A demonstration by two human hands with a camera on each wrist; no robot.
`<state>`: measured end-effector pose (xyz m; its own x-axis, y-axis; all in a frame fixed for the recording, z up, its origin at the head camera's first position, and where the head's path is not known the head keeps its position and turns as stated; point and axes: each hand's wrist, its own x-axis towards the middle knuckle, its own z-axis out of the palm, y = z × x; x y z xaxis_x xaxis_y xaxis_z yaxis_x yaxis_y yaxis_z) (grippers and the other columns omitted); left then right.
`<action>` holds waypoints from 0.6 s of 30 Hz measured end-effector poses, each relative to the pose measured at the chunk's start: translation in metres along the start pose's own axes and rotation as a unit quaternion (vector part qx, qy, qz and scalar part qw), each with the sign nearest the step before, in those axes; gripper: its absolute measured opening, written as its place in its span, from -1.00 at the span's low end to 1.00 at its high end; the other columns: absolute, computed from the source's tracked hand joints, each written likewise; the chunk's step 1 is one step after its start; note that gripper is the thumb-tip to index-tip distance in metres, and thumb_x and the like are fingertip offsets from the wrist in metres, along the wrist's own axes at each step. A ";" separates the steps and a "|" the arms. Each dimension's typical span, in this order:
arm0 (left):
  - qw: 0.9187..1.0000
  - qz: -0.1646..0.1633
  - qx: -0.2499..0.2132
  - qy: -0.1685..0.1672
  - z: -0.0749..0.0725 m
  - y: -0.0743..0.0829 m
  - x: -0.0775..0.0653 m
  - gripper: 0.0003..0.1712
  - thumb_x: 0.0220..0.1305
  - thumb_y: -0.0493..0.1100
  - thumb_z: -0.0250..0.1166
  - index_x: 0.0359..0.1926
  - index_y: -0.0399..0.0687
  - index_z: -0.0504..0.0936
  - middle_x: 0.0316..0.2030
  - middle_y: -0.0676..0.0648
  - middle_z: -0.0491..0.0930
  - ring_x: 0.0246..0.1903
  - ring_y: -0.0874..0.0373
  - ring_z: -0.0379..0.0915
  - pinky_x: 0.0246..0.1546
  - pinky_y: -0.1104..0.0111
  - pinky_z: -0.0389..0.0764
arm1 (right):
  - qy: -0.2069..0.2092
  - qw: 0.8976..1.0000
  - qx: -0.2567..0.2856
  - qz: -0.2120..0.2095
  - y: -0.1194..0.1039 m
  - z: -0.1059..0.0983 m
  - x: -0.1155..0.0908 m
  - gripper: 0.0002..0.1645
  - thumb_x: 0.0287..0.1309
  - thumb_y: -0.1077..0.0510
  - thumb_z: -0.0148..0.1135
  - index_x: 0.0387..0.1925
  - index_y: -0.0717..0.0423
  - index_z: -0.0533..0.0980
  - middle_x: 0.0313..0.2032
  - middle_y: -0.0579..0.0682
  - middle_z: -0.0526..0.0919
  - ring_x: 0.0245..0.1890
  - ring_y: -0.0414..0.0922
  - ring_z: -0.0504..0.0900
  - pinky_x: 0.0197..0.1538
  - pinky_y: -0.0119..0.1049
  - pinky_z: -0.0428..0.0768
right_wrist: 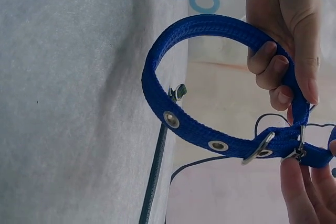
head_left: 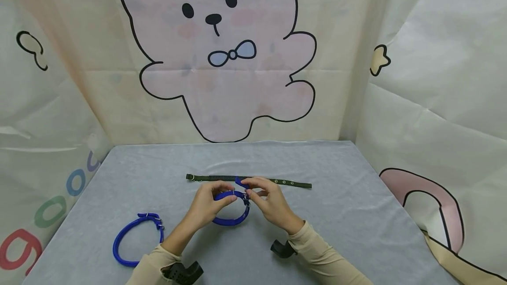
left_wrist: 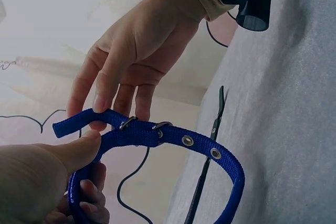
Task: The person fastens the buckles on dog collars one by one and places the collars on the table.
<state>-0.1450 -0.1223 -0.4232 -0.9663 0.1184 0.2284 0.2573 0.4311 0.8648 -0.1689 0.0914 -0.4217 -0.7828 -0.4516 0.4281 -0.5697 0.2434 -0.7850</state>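
A blue collar [head_left: 231, 222] with metal eyelets, a D-ring and a buckle is looped into a circle between both hands, held up off the table. My left hand [head_left: 209, 201] grips the band on its left side, thumb laid along it and fingers curled behind. At the buckle, my right hand [head_left: 273, 203] pinches the free strap end, which sticks out past the metal. In the right wrist view the buckle [right_wrist: 295, 155] sits close by the right fingertips, and the eyelets on the collar [right_wrist: 195, 134] face the camera.
A second blue collar [head_left: 119, 243], fastened in a loop, lies at the left of the grey cloth-covered table [head_left: 317, 223]. Behind the hands a green collar [head_left: 299, 184] is stretched out flat. Printed cloth walls [head_left: 237, 100] stand at the back and sides.
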 end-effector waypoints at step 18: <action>1.000 -0.004 -0.017 0.001 0.000 0.002 0.000 -0.79 0.19 -0.27 0.48 -0.13 -0.13 0.74 -0.33 -0.05 0.72 -0.40 0.11 0.52 -0.40 0.46 0.55 | -0.005 1.000 0.000 0.001 0.001 -0.003 0.002 -0.71 0.40 0.26 0.20 0.08 0.03 0.65 0.04 0.05 0.70 0.02 -0.02 0.66 -0.11 -0.38 0.70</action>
<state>-0.1444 -0.1214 -0.4219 -0.9684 0.1135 0.2220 0.2491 0.4017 0.8812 -0.1718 0.0932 -0.4200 -0.7819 -0.4590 0.4219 -0.5677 0.2447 -0.7860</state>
